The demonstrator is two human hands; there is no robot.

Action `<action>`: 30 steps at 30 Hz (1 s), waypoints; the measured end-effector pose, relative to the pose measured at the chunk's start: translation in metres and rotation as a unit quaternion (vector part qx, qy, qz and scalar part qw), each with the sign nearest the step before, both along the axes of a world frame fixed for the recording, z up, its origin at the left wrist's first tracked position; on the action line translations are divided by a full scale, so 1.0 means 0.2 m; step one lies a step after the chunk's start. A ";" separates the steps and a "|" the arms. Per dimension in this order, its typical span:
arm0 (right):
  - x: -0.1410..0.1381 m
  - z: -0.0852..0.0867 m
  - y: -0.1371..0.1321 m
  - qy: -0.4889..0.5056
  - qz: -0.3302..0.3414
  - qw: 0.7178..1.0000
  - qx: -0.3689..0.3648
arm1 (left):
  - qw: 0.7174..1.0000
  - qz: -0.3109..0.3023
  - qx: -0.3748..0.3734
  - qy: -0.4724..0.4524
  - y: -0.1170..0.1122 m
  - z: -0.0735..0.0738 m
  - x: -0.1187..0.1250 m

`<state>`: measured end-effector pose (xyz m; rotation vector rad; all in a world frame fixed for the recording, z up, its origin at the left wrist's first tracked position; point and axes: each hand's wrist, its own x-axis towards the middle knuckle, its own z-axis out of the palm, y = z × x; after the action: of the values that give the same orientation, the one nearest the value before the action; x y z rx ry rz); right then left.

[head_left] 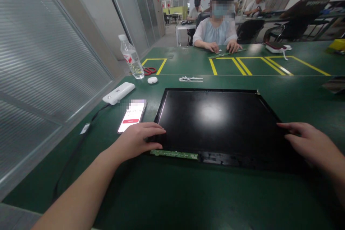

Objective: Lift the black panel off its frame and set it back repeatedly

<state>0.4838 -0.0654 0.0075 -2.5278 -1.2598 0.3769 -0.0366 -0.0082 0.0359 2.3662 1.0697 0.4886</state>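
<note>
A large black display panel (218, 122) lies flat on the green table (188, 194), with a thin green circuit strip (175, 154) along its near edge. My left hand (140, 140) rests at the panel's near left corner, fingers curled around the edge and gripping it. My right hand (309, 143) lies on the panel's near right corner, fingers extended and slightly apart, touching the edge.
A phone (132, 116) with a lit screen, a white power bank (119, 93) with a cable, a water bottle (132, 58), red scissors (149, 70), a small white case (152, 80) and a metal strip (191, 78) sit beyond. A person (217, 28) works across the table.
</note>
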 end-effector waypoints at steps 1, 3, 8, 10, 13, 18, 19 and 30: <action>0.00 0.00 0.00 -0.006 0.003 1.000 0.004 | 1.000 -0.002 -0.002 0.000 0.00 0.00 0.00; 0.00 0.00 0.00 -0.010 0.012 1.000 0.014 | 1.000 -0.007 0.000 0.001 0.01 0.00 0.00; 0.01 -0.02 0.00 -0.014 0.007 0.999 0.030 | 1.000 -0.021 0.006 0.016 0.00 -0.01 0.00; 0.01 -0.01 0.00 -0.003 0.005 1.000 0.015 | 0.999 -0.022 0.012 0.027 -0.01 -0.01 0.01; 0.01 0.00 0.01 -0.002 0.000 1.000 -0.002 | 0.999 -0.033 0.026 0.032 -0.01 -0.01 0.01; -0.02 0.02 0.01 -0.017 0.000 1.000 -0.001 | 0.997 -0.060 0.031 0.032 -0.02 -0.02 0.01; -0.02 0.02 0.00 -0.016 -0.002 1.000 -0.005 | 0.997 -0.063 0.031 0.032 -0.02 -0.02 0.01; 0.01 -0.03 0.00 -0.018 -0.001 1.000 0.003 | 0.986 -0.115 0.110 0.042 -0.03 0.00 0.03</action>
<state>0.4860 -0.0648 0.0023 -2.5428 -1.2684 0.3279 -0.0313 -0.0141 0.0358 2.6845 0.7980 0.4457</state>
